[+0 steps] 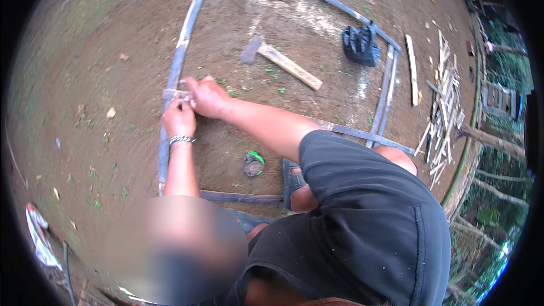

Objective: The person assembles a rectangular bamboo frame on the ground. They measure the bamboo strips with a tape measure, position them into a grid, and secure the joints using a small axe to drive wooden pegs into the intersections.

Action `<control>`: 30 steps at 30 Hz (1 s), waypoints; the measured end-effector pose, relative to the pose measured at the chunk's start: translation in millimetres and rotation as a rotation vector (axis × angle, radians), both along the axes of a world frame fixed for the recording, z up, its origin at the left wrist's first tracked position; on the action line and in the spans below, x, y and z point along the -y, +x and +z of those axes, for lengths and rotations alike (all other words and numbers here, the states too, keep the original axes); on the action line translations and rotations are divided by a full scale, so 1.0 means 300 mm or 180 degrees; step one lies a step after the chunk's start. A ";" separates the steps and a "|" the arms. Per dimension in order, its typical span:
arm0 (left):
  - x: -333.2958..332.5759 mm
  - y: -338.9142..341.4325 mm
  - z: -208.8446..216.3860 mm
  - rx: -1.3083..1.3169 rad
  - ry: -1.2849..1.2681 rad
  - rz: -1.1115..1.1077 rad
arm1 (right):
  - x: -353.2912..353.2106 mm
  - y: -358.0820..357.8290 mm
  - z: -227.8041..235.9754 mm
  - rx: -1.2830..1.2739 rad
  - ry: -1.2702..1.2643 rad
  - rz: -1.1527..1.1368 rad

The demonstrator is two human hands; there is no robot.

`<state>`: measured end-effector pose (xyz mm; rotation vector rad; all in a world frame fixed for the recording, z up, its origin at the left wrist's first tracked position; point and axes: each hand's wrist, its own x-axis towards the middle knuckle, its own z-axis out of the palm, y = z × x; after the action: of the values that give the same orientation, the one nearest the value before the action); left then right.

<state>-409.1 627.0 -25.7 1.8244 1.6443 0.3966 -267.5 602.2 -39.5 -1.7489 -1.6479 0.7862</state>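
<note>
My left hand (180,118), with a chain bracelet at the wrist, is pinched at the left rail of a frame of grey wooden strips (179,59). Against it is my right hand (209,98), fingers curled and thumb raised. Both meet at a short pale crosspiece (171,94) lying over the rail. Whatever small thing they grip is hidden by the fingers. Inside the frame lies a hammer or hatchet (289,67) with a dark head and pale wooden handle. A round tape measure (254,164) with a bright green edge rests on the soil near my feet.
A black plastic bag (360,45) sits inside the frame's far right corner. Beyond the frame are a loose pale batten (412,71) and a heap of thin wood strips (447,107). My sandalled foot (294,184) stands by the near rail (243,197). Poles and greenery line the right edge.
</note>
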 end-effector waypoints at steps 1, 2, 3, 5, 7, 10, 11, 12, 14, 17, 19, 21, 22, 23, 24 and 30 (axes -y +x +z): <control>-0.002 0.002 0.002 0.0034 -0.0049 -0.0011 | -0.002 -0.003 -0.019 0.0098 0.0073 0.0000; -0.005 -0.006 -0.003 0.0056 -0.0103 -0.0011 | -0.001 -0.011 -0.009 0.0140 0.0034 0.0030; -0.010 -0.012 -0.007 0.0038 -0.0204 0.0040 | -0.006 -0.013 0.001 0.0061 0.0049 0.0054; -0.004 -0.021 -0.016 0.0017 -0.0240 0.0115 | -0.005 -0.022 0.011 -0.0017 0.0098 0.0083; -0.003 -0.029 -0.030 0.0015 -0.0180 0.0189 | -0.007 -0.030 0.014 -0.0016 0.0196 0.0105; 0.001 0.001 -0.014 0.0116 -0.0120 0.0449 | -0.013 -0.022 -0.031 0.0033 0.0450 0.0065; 0.003 -0.004 -0.015 0.0086 -0.0207 0.0475 | -0.013 -0.033 -0.030 0.0034 0.0487 0.0027; 0.003 -0.006 -0.017 0.0058 -0.0295 0.0499 | -0.012 -0.034 -0.029 -0.0048 0.0441 0.0044; 0.016 -0.001 -0.040 -0.0101 -0.0185 0.0442 | -0.005 -0.023 -0.018 -0.0207 0.0336 0.0071; 0.037 0.015 -0.013 -0.0437 -0.0096 0.0461 | 0.050 -0.017 0.015 0.0040 0.0130 -0.0118; 0.046 0.016 -0.022 -0.0394 0.0060 0.0533 | 0.082 -0.016 0.025 0.0546 0.0033 -0.0255; 0.055 0.033 -0.018 -0.0329 0.0140 0.0574 | 0.106 -0.006 0.005 0.1237 -0.0168 -0.0392; 0.057 0.040 -0.016 -0.0299 0.0166 0.0599 | 0.106 0.000 -0.011 0.1330 -0.0248 -0.0403; 0.060 0.037 -0.015 -0.0290 0.0194 0.0626 | 0.103 -0.003 -0.024 0.1403 -0.0329 -0.0410; 0.062 0.035 -0.021 -0.0266 0.0257 0.0639 | 0.101 -0.004 -0.036 0.1476 -0.0410 -0.0417; 0.052 -0.024 -0.103 0.0476 0.0725 0.0915 | 0.097 -0.007 -0.058 0.1530 -0.0444 -0.0088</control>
<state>-416.3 611.6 -56.7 1.6696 1.8189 0.8562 -269.5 573.1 -56.8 -2.1795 -1.9011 0.4990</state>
